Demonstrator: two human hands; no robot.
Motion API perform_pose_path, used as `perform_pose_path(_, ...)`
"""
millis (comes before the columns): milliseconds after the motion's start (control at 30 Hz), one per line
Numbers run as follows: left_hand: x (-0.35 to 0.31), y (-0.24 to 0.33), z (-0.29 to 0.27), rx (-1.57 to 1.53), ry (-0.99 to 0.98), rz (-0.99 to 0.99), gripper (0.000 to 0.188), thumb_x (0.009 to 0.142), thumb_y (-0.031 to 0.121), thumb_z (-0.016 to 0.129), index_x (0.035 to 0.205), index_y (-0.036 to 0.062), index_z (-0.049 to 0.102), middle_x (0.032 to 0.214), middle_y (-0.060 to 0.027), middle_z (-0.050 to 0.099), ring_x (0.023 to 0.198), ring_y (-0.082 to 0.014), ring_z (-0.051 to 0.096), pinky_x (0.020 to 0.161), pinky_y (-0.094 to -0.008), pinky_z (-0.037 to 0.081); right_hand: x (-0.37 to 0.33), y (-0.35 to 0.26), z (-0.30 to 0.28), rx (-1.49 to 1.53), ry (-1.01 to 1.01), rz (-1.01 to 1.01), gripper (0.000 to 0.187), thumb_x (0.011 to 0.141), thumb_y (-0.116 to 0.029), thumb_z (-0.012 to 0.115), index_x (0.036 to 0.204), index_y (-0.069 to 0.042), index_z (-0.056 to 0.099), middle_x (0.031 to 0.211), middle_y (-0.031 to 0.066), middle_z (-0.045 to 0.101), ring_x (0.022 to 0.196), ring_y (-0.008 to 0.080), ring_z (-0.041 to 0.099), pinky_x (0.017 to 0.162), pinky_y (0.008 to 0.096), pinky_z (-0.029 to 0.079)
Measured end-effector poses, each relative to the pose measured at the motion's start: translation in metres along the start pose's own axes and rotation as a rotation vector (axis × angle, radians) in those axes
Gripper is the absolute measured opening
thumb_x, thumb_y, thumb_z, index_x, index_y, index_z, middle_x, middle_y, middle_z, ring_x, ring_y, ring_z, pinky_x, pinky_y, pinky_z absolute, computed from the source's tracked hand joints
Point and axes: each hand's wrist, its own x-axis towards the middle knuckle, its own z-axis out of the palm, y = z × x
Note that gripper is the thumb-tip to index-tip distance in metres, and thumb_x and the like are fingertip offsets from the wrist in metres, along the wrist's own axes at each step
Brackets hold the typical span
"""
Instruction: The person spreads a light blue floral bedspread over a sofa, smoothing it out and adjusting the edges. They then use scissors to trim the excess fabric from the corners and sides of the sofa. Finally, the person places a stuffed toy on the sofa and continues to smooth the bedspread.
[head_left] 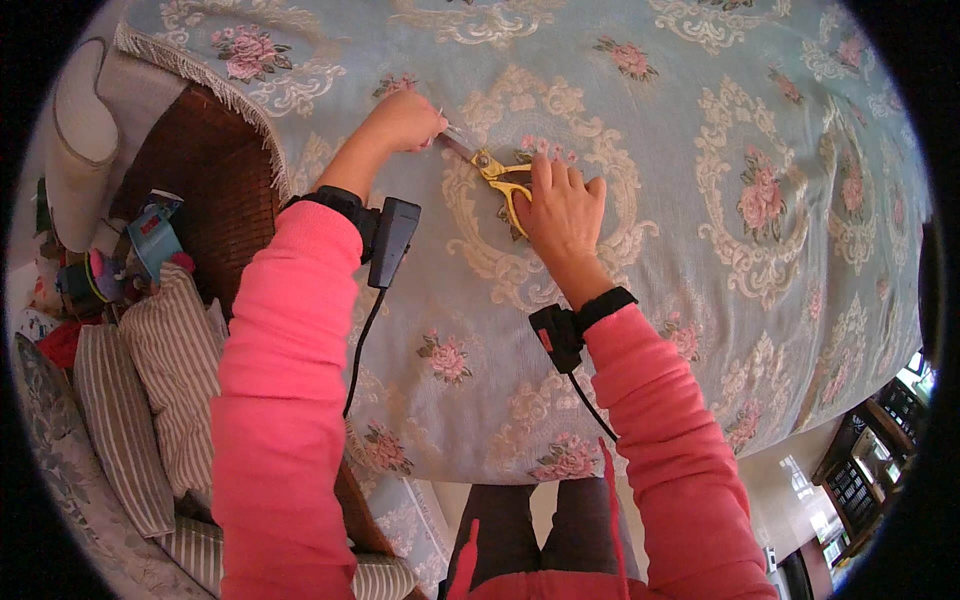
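Observation:
A pair of scissors with yellow handles lies slantwise over the blue-grey floral cloth, its blades pointing up and left. My right hand is on the handles, thumb side against the loops, fingers curved over them and partly hiding them. At the blade end, my left hand is closed in a pinch beside the tips. Something small and pale shows at its fingertips, too small to name. Both wrists wear black straps with dark boxes and cables.
The fringed floral cloth covers the broad surface under my hands. At the left are a brown woven panel, striped cushions and a blue box among small items. Dark wooden furniture stands at the lower right.

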Motion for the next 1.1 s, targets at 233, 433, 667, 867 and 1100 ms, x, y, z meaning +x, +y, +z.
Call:
perform_pose_path(233,-0.018,0.001,-0.003,-0.397,0.159,-0.017,0.026,0.083,0.021,0.052,0.065,0.0029,0.056,0.057,-0.0033,0.054,0.053,-0.0132,0.051,0.056,-0.0271,0.043,-0.012,0.006,-0.004,0.053,-0.071,0.053,0.039,0.07,-0.031,0.061,0.101,-0.01,0.051,0.086,0.002,0.058,0.083,0.0172,0.055,0.067,0.0371,0.033)
perform_pose_path(433,-0.102,-0.02,0.046,-1.006,0.236,0.034,0.014,0.088,0.02,0.05,0.086,0.0059,0.05,0.069,0.0007,0.05,0.062,-0.0085,0.048,0.059,-0.0237,0.041,-0.088,0.037,-0.048,0.098,-0.167,0.127,0.044,0.069,-0.03,0.06,0.107,-0.009,0.049,0.088,0.0051,0.057,0.081,0.0219,0.054,0.072,0.0401,0.035)
perform_pose_path(667,-0.226,-0.03,0.183,-1.472,0.158,-0.173,0.012,0.09,0.02,0.048,0.09,0.0081,0.046,0.071,0.0006,0.051,0.061,-0.0089,0.047,0.058,-0.0237,0.041,-0.19,0.076,-0.101,0.023,-0.269,0.066,0.042,0.07,-0.029,0.059,0.105,-0.008,0.049,0.086,0.006,0.057,0.081,0.0239,0.054,0.074,0.0393,0.035)
perform_pose_path(867,-0.33,-0.006,0.26,-1.494,0.142,-0.4,0.014,0.083,0.019,0.06,0.082,0.0074,0.052,0.072,-0.001,0.056,0.062,-0.0085,0.051,0.056,-0.0216,0.041,-0.27,0.081,-0.159,0.053,-0.471,0.238,0.036,0.073,-0.03,0.058,0.101,-0.009,0.05,0.086,0.006,0.057,0.083,0.0252,0.054,0.074,0.0402,0.035)
perform_pose_path(1100,-0.41,0.016,0.276,-1.432,0.131,-0.369,0.017,0.077,0.017,0.067,0.078,0.0061,0.053,0.072,-0.0019,0.057,0.061,-0.0091,0.051,0.056,-0.0209,0.04,-0.369,0.059,-0.228,0.112,-0.478,0.34,0.03,0.072,-0.027,0.061,0.095,-0.009,0.052,0.067,0.0049,0.055,0.065,0.0248,0.054,0.062,0.0378,0.038)
